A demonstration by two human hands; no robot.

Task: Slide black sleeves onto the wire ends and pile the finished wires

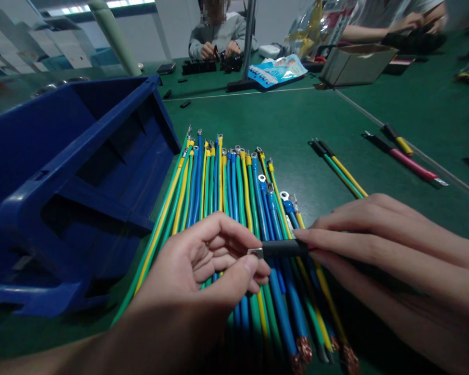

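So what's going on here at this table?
A person holds a black-sleeved cable between both hands: the left hand pinches its metal tip, the right hand holds the other end. Beneath lies a row of blue, green and yellow wires on the green table, beside a blue bin. Other people work at the far side.

Bin sits at the bench's left edge, wire row just right of it by the near edge, short cable crosswise over it, loose pair further right, box at the far side.
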